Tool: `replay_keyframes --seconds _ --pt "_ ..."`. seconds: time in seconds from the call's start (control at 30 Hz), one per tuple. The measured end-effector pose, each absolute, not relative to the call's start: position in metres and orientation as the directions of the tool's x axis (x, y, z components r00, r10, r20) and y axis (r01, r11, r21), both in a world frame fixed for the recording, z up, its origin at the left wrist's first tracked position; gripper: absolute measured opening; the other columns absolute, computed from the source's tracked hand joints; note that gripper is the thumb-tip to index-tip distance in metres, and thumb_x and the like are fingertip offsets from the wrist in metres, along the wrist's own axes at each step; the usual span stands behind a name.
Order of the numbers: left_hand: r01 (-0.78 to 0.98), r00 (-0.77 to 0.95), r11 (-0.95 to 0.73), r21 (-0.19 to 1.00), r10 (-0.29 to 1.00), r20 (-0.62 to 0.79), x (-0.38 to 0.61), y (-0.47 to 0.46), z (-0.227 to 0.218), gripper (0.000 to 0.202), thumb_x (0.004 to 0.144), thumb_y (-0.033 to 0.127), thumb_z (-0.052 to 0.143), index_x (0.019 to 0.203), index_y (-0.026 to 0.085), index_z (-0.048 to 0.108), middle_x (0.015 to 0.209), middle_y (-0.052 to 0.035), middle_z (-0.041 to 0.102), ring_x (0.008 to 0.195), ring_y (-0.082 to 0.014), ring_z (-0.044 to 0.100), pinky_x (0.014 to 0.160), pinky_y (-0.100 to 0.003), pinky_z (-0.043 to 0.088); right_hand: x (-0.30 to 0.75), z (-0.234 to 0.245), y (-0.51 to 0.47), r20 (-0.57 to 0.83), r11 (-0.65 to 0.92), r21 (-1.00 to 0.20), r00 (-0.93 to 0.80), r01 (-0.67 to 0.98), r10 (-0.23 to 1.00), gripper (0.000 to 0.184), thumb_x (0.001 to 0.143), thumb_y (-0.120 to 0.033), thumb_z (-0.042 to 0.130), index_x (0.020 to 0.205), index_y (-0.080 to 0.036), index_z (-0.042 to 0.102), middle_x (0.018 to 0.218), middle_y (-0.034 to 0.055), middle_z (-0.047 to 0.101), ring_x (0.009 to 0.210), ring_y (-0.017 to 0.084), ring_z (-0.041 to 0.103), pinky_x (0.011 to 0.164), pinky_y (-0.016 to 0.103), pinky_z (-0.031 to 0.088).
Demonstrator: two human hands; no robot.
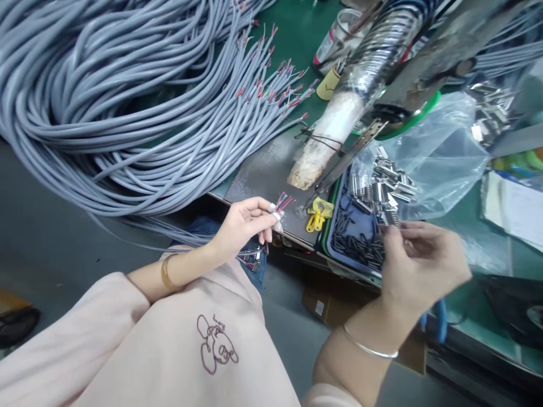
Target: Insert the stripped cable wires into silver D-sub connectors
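My left hand (250,219) is closed around the end of a grey cable, at the near edge of the bench. Thin red and blue wires (285,201) fan out past its fingertips, and white covers show on some fingers. Over at the blue tray (345,240), my right hand (418,257) has its thumb and fingers pinched together at the metal connectors (382,183). What lies between those fingertips is hidden. Small black sleeves (358,243) lie in the tray below the connectors. A yellow clip-like piece (318,215) sits between the two hands.
A large bundle of grey cables (139,107) with stripped ends covers the left of the bench. A ribbed duct with a white end (318,141) hangs over the middle, beside a metal arm (356,152). Clear plastic bags (436,152) and papers (515,209) lie right.
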State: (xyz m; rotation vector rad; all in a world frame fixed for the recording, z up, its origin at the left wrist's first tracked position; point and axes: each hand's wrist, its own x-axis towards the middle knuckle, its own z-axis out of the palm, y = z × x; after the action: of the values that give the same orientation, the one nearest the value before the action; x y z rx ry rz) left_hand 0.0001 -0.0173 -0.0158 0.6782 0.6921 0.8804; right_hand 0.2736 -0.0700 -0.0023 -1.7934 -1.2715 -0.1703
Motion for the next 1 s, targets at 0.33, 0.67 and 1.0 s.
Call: replay_keyframes --seconds 0.33,0.67,1.0 --pt "-0.365 0.611 0.537 0.76 0.755 -0.24 0.006 -0.015 -0.013 0.029 0.075 0.029 0.08 0.088 0.015 0.059 0.068 0.0012 0.073 0.035 -0.0015 0.045 0.035 -0.018 0.025 0.259 -0.003 -0.066 0.741 0.222 -0.659 0.572 0.718 0.351 0.031 0.064 -0.025 0.086 0.064 -0.025 0.055 0.063 0.001 0.064 0.047 0.018 0.061 0.038 0.033 0.053" --pt "-0.342 0.566 0.497 0.797 0.786 -0.247 0.009 -0.012 -0.012 0.028 0.072 0.025 0.079 0.079 0.018 0.053 0.055 0.008 0.06 0.038 0.0001 0.034 0.04 -0.016 0.023 0.176 0.012 -0.092 0.5 0.24 -0.841 0.531 0.484 0.684 0.023 0.078 -0.022 0.083 0.075 -0.023 0.06 0.082 0.0014 0.075 0.07 0.018 0.074 0.057 0.031 0.067" --pt "-0.332 0.527 0.392 0.858 0.832 -0.176 0.009 -0.01 -0.007 0.018 0.074 0.021 0.074 0.075 0.017 0.057 0.061 0.0069 0.056 0.043 -0.0005 0.039 0.042 -0.016 0.029 0.156 -0.02 -0.093 0.626 0.217 -0.645 0.345 0.733 0.699 0.007 0.091 -0.016 0.069 0.091 -0.022 0.066 0.102 0.0037 0.08 0.093 0.019 0.079 0.076 0.032 0.066"
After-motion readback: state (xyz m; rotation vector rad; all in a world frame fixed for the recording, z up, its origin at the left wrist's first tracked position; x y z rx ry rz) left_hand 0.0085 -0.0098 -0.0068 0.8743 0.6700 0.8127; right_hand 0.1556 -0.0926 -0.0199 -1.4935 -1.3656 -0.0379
